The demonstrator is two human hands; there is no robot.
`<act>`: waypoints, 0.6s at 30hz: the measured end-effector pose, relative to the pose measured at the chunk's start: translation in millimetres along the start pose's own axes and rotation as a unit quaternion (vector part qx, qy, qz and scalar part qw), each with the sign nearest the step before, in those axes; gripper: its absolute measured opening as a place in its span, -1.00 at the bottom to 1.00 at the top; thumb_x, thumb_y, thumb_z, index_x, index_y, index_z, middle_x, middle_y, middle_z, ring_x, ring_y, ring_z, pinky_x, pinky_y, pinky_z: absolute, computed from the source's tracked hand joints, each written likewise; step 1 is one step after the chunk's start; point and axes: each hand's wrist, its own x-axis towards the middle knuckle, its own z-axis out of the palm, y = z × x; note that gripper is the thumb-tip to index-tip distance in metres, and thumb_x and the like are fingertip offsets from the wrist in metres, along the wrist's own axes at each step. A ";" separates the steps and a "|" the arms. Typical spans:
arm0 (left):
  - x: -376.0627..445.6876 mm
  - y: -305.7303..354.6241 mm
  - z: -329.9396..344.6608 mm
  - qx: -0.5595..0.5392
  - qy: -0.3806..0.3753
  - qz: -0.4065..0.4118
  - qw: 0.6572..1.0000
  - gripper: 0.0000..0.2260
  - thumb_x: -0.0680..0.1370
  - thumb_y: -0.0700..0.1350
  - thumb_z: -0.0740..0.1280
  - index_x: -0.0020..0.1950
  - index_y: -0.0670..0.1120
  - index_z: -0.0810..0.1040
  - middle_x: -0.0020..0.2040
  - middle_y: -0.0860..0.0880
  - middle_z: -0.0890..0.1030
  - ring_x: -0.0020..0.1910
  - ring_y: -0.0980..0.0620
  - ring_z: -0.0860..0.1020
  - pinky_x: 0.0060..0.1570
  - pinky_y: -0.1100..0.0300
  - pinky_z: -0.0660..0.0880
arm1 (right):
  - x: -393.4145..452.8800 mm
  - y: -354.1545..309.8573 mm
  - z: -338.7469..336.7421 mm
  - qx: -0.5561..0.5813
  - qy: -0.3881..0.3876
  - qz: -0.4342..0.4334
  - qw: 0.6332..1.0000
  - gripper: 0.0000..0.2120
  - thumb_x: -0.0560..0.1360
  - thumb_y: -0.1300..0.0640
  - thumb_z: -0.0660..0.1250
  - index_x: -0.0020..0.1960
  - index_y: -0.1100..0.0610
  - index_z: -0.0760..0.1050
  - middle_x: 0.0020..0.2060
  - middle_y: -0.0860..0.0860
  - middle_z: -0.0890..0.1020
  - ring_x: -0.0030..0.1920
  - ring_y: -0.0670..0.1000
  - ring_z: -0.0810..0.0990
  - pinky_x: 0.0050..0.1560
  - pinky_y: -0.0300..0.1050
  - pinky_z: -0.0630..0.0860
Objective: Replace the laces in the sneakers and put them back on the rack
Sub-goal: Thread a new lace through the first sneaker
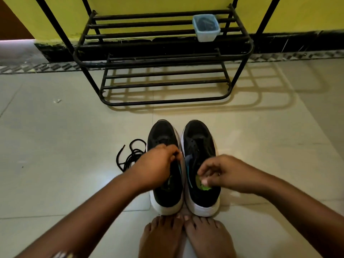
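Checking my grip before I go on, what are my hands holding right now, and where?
The left hand is over the left sneaker at its laces; its grip cannot be told. The right hand pinches the green tab inside the right sneaker.

Both forearms bare, no sleeves in view up to the frame edge. Left hand (158,164): no ring, no watch, no band seen; fingers partly blurred. Right hand (223,174): thumbnail short, pale, trimmed; small glint on one finger, poss. a thin ring, too small to tell. Wrists bare both sides. Small pale patterned patch (62,255) at the bottom-left frame edge by the left arm, prob. fabric, unclear. Two bare feet (186,237) at bottom centre, no socks, no footwear; toenails short, unpainted, pale.
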 end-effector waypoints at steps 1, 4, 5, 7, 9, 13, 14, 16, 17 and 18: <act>7.8 -1.6 -2.4 -0.032 0.010 0.001 0.999 -0.79 0.62 -0.20 0.14 0.08 0.02 0.52 0.02 0.04 0.49 -0.01 0.06 0.50 -0.07 0.28 0.41 | 3.5 0.7 -6.9 0.033 0.026 0.001 0.999 -0.88 0.43 0.17 0.44 -0.03 0.05 0.60 -0.15 -0.02 0.66 -0.17 -0.14 0.62 -0.12 -0.28 0.54; 23.3 -1.4 -2.8 -0.133 0.055 -0.004 0.990 -0.83 0.60 -0.21 0.21 0.02 -0.02 0.56 -0.13 0.09 0.61 -0.17 0.22 0.54 -0.21 0.53 0.36 | 15.1 2.4 -22.0 0.087 0.096 0.005 0.992 -0.92 0.46 0.20 0.40 -0.05 0.11 0.60 -0.20 0.07 0.67 -0.30 -0.12 0.58 -0.35 -0.39 0.42; 27.4 -0.2 -1.5 -0.173 0.065 -0.010 0.983 -0.86 0.60 -0.21 0.23 0.00 -0.04 0.56 -0.18 0.07 0.65 -0.20 0.25 0.56 -0.22 0.54 0.37 | 19.3 2.6 -24.9 0.108 0.117 0.005 0.987 -0.93 0.47 0.22 0.38 -0.05 0.13 0.60 -0.20 0.10 0.67 -0.31 -0.07 0.57 -0.39 -0.37 0.40; 36.0 1.7 2.5 -0.238 0.070 -0.015 0.969 -0.94 0.57 -0.20 0.29 -0.05 -0.08 0.54 -0.20 0.04 0.69 -0.20 0.25 0.61 -0.14 0.45 0.45 | 28.3 2.0 -27.6 0.154 0.146 -0.003 0.977 -0.92 0.49 0.25 0.35 -0.05 0.14 0.60 -0.20 0.13 0.67 -0.32 -0.02 0.54 -0.41 -0.32 0.40; 41.8 3.3 5.9 -0.277 0.056 -0.021 0.959 -0.94 0.56 -0.18 0.33 -0.11 -0.07 0.51 -0.21 0.03 0.70 -0.30 0.28 0.59 -0.24 0.42 0.44 | 36.3 -0.1 -26.8 0.173 0.151 -0.017 0.973 -0.89 0.50 0.27 0.33 -0.04 0.11 0.60 -0.22 0.08 0.68 -0.32 -0.04 0.54 -0.38 -0.28 0.41; 48.9 2.8 9.0 -0.330 0.041 -0.042 0.942 -0.91 0.57 -0.14 0.31 -0.14 -0.07 0.53 -0.24 -0.02 0.69 -0.55 0.28 0.37 -0.46 0.44 0.29 | 47.4 -5.6 -23.0 0.181 0.147 -0.048 0.971 -0.88 0.47 0.29 0.37 -0.12 0.08 0.61 -0.39 -0.05 0.63 -0.36 -0.10 0.53 -0.38 -0.29 0.42; 51.2 2.0 10.4 -0.341 0.043 -0.045 0.938 -0.91 0.56 -0.15 0.32 -0.15 -0.08 0.54 -0.27 -0.01 0.68 -0.56 0.27 0.36 -0.47 0.44 0.29 | 49.3 -5.9 -22.5 0.178 0.149 -0.052 0.971 -0.88 0.46 0.29 0.38 -0.15 0.09 0.61 -0.40 -0.04 0.62 -0.37 -0.10 0.53 -0.38 -0.28 0.42; 56.1 0.8 14.6 -0.349 0.055 -0.050 0.934 -0.91 0.55 -0.16 0.34 -0.16 -0.09 0.56 -0.36 0.05 0.59 -0.56 0.29 0.38 -0.47 0.47 0.27 | 51.6 -6.9 -23.2 0.162 0.154 -0.058 0.973 -0.91 0.44 0.28 0.40 -0.17 0.11 0.62 -0.39 -0.01 0.61 -0.38 -0.11 0.53 -0.39 -0.27 0.43; 58.3 0.2 16.9 -0.350 0.061 -0.054 0.933 -0.91 0.54 -0.15 0.35 -0.16 -0.10 0.57 -0.38 0.07 0.55 -0.55 0.30 0.38 -0.47 0.47 0.27 | 52.8 -7.2 -23.8 0.152 0.156 -0.059 0.974 -0.91 0.44 0.28 0.41 -0.17 0.12 0.62 -0.40 -0.02 0.60 -0.39 -0.11 0.53 -0.38 -0.28 0.44; 60.1 -0.1 18.5 -0.348 0.062 -0.055 0.934 -0.92 0.54 -0.15 0.35 -0.15 -0.10 0.58 -0.39 0.08 0.53 -0.54 0.30 0.39 -0.45 0.46 0.27 | 54.2 -7.0 -24.5 0.139 0.162 -0.059 0.975 -0.91 0.43 0.29 0.41 -0.18 0.12 0.61 -0.41 -0.04 0.59 -0.40 -0.13 0.52 -0.38 -0.30 0.44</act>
